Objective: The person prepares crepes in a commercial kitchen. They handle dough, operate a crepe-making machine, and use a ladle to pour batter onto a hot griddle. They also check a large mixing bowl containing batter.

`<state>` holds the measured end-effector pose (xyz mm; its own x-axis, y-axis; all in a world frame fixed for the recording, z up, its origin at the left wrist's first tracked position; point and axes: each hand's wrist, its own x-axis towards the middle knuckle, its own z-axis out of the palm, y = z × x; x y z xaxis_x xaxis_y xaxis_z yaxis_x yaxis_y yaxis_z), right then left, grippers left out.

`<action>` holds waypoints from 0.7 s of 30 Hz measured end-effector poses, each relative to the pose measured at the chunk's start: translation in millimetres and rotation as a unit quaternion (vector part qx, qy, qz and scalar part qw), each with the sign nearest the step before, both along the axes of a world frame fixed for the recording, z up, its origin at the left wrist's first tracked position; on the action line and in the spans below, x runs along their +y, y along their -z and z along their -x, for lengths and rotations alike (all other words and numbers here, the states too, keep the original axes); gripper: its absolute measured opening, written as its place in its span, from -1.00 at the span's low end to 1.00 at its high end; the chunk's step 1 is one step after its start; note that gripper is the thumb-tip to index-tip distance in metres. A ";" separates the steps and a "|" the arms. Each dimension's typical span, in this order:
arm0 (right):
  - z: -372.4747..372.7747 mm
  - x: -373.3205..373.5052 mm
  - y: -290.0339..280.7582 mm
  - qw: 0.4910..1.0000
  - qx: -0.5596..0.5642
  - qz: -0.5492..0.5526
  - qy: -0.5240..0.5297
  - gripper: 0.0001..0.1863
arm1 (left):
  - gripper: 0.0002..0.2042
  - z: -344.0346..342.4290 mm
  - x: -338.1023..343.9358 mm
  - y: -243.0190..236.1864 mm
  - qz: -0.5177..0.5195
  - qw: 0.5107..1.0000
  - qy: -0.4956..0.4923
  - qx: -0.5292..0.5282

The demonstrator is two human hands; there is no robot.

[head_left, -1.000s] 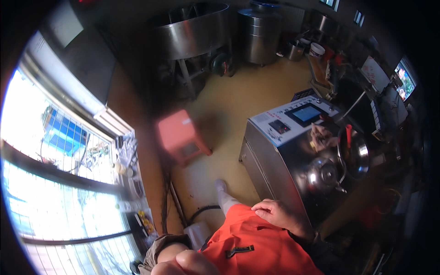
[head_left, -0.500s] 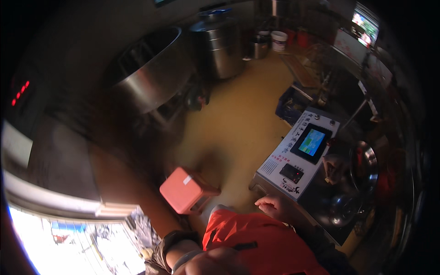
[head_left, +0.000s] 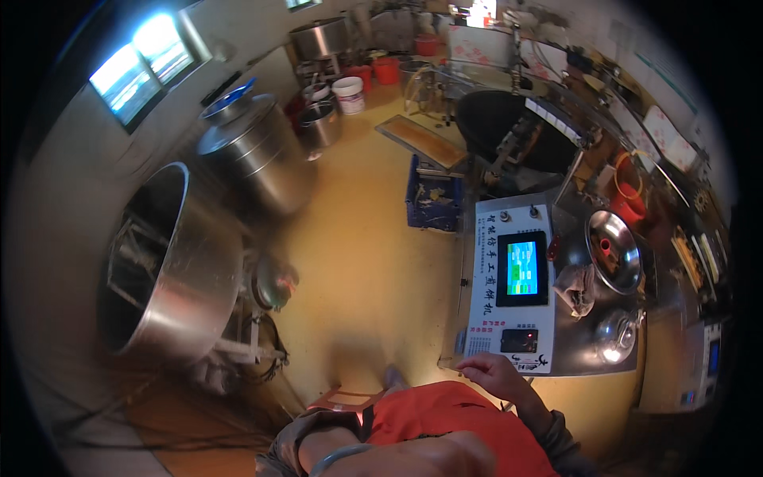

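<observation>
My right hand (head_left: 494,375) hangs by the near left corner of a machine's white control panel (head_left: 487,262), its fingers bent together with nothing visible in them. Whether it touches the panel's edge is hard to tell. A lit blue-green touchscreen (head_left: 522,268) and a small black meter (head_left: 519,341) are set in the panel. Low in front of my red apron (head_left: 445,407) lies my left hand (head_left: 445,456), blurred, a pale bracelet (head_left: 338,458) at its wrist; its fingers cannot be made out. A grey cloth (head_left: 575,288) and a steel bowl (head_left: 613,251) lie right of the screen.
A large steel mixing drum (head_left: 187,278) stands at left, with a tall lidded steel barrel (head_left: 258,155) beyond it. A blue crate (head_left: 434,199) sits on the yellow floor left of the machine. Below lies part of a pink stool (head_left: 343,397). White buckets (head_left: 349,94) stand farther back.
The view has swung, bringing the back of the room and the drum in fully, while the pink stool slips behind my apron. My right hand stays near the panel; my left remains low in front.
</observation>
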<state>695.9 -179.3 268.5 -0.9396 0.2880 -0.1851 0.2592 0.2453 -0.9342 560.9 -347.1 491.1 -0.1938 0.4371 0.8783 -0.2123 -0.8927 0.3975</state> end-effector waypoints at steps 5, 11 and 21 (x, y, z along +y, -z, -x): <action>41.9 -5.5 -6.7 0.996 -0.030 -0.027 0.085 -0.81 | -0.94 78.4 0.2 7.8 0.006 1.000 0.005 0.020; 51.4 26.8 5.0 0.963 -0.011 -0.134 0.231 -0.81 | -0.85 109.7 38.7 7.7 -0.002 0.994 -0.032 -0.106; 97.0 214.6 42.3 0.729 -0.166 -0.479 0.460 -0.77 | -0.92 220.2 95.4 14.2 0.124 0.992 -0.016 0.003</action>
<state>598.9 35.3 226.2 -0.2163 0.9147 0.3415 0.8989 0.3231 -0.2961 340.6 -251.7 476.9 -0.2063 0.6331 0.7461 -0.1835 -0.7740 0.6060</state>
